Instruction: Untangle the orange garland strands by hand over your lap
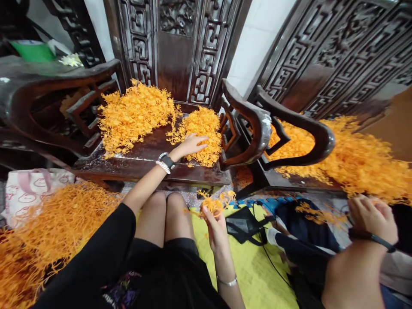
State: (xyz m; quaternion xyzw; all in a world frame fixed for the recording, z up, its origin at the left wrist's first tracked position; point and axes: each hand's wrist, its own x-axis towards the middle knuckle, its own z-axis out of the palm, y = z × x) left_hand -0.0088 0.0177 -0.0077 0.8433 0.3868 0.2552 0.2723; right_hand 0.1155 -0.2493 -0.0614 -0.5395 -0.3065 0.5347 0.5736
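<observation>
My left hand [193, 145], with a watch and a beaded bracelet at its wrist, reaches forward onto a small heap of orange curly flower-like pieces [204, 124] on the dark wooden chair seat [141, 150]. Its fingers are stretched out over the heap, and I see nothing gripped in them. Closer to my knees, my right hand [216, 225] is closed around a small bunch of orange curly flowers [217, 204], thumb on top. A larger orange heap [135, 116] lies on the left of the same seat.
Thin orange strands [74, 214] are piled at my left beside a patterned cloth bag [32, 193]. Another chair [302, 137] at right bears a long orange heap [363, 154]. A co-worker's hand [373, 219] is near it. A black bag [243, 225] lies on the yellow mat [257, 270].
</observation>
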